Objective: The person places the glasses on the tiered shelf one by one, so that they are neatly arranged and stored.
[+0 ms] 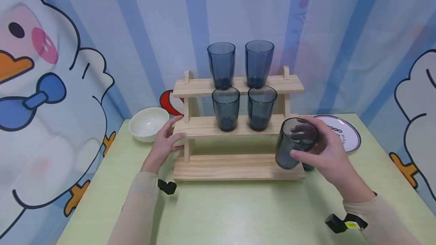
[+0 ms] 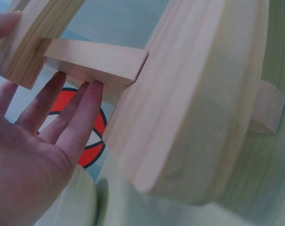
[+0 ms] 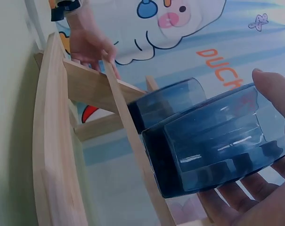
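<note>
My right hand grips a dark blue-grey glass tumbler, thumb on the near side and fingers round the far side. The tumbler leans, raised over the right end of the bottom board of a three-tier wooden rack. At the rack's left end my left hand holds the middle tier. Its fingertips touch the upright in the left wrist view. Two matching tumblers stand on the top board, and two more on the middle one.
To the left of the rack sits a white bowl. A dark-rimmed white plate lies at the right, partly behind my right hand. Beside the rack's lower right corner, a dark glass object is mostly hidden. A duck-print curtain hangs behind the table.
</note>
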### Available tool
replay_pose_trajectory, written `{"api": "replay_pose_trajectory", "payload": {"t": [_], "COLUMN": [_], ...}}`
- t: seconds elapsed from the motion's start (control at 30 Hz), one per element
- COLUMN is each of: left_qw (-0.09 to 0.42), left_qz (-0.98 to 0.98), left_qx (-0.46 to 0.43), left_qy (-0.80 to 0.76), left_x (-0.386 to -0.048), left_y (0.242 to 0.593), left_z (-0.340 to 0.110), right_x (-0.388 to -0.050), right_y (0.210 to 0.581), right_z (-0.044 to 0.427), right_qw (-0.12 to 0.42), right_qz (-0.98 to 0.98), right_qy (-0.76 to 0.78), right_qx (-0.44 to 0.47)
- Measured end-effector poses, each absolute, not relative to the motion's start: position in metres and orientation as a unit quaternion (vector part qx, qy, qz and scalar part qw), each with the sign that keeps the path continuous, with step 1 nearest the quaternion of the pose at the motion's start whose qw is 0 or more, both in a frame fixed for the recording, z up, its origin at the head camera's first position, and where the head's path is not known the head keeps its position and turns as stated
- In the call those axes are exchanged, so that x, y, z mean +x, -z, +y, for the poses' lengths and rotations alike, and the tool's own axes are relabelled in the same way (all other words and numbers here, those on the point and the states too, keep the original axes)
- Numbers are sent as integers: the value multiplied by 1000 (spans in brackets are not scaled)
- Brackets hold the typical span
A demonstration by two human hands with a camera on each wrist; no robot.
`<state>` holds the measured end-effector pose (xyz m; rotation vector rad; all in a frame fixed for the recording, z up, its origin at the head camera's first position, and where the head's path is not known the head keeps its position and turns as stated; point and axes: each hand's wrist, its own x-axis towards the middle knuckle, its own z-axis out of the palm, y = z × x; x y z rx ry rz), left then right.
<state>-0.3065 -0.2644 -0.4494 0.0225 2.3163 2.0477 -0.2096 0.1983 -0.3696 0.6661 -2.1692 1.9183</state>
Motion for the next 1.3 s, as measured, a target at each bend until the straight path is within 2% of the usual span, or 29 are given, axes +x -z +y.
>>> {"api": "replay_pose_trajectory", "payload": {"t": [0.27,0.7,1.07,1.3], "left_qw": [22,21,25,24], "left_qz": [750,748,748,744], "left_qx": [9,8,9,11], "left_qy": [-661,-664,-664,-668], "left_x": [-307,-306,-307,-308], "left_y": [448,448,449,449], "left_z": [-264,-264,-264,-264], "right_x": [-216,-231,-236,-237], "right_y": [376,401,414,422], "right_z": [176,139,113,100], "right_qw": [66,-5,-36,-35], "right_qz": [-754,-748,-737,-737], "right_qy": [-619,-630,-642,-641], "right_qx": [210,207,207,213]}}
